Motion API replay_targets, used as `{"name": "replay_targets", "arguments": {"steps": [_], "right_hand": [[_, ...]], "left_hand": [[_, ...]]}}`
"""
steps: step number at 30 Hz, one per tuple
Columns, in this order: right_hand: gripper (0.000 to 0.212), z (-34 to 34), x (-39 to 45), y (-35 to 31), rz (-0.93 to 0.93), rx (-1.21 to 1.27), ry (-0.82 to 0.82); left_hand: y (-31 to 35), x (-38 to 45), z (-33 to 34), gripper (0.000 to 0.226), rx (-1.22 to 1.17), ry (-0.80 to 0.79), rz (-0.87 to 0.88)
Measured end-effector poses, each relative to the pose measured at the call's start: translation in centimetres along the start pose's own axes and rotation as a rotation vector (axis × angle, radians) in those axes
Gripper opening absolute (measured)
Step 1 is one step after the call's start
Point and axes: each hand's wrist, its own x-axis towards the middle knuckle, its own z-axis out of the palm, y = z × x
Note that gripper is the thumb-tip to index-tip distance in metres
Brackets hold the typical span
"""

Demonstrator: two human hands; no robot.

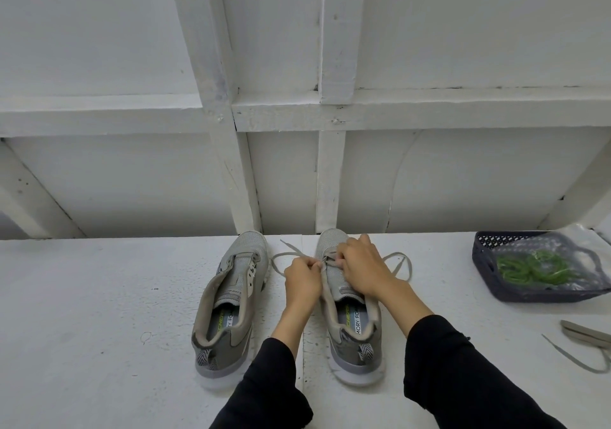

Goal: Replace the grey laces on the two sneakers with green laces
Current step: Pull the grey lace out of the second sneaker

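While your left hand [302, 280] pinches the grey lace [398, 265], your right hand [358, 268] grips it over the right sneaker [350, 322]. Both rest on a white table [99, 296] before a white wall [132, 48].

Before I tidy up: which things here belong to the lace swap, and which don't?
Job: left sneaker; right sneaker and its grey lace, held by both hands; green laces in basket; pulled grey lace.
Not: white wall.

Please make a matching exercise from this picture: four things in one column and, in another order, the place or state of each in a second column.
Things:
1. left sneaker
2. right sneaker
3. green laces
4. loose grey lace

Places or states:
A. in the dark basket
B. both hands work at its lace
C. no lace in its eyelets
D. on the table, near its right edge

Pairs: 1-C, 2-B, 3-A, 4-D
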Motion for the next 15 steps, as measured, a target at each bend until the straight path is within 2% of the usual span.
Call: {"name": "replay_targets", "arguments": {"steps": [2, 4, 7, 9, 10, 12, 13, 15], "right_hand": [[0.013, -0.1, 0.1, -0.1, 0.087, 0.150, -0.024], [0.013, -0.3, 0.2, -0.2, 0.167, 0.401, 0.013], [0.019, -1.3, -0.3, -0.9, 0.250, 0.927, 0.138], [0.021, -2.3, -0.3, -1.3, 0.280, 1.168, 0.255], [0.019, -2.8, -0.3, -1.3, 0.296, 1.150, 0.314], [0.015, -3.6, 0.1, -1.0, 0.279, 0.819, 0.364], [0.015, -3.8, 0.2, -0.7, 0.230, 0.595, 0.317], [0.020, -3.5, 0.1, -0.6, 0.161, 0.209, 0.112]], "left_hand": [[0.0, 0.0, 0.0, 0.016, -0.001, 0.009, -0.001], [-0.1, 0.0, 0.1, 0.016, 0.006, 0.016, 0.001], [-0.1, 0.0, 0.2, 0.018, 0.039, 0.040, 0.021], [0.0, -0.2, 0.1, 0.018, 0.030, 0.048, 0.028], [0.0, -0.2, 0.1, 0.017, 0.019, 0.047, 0.024], [0.0, -0.3, 0.0, 0.018, 0.008, 0.046, 0.015], [0.0, -0.3, 0.0, 0.018, 0.012, 0.048, 0.018], [0.0, -0.3, 0.0, 0.018, 0.015, 0.052, 0.018]]}}
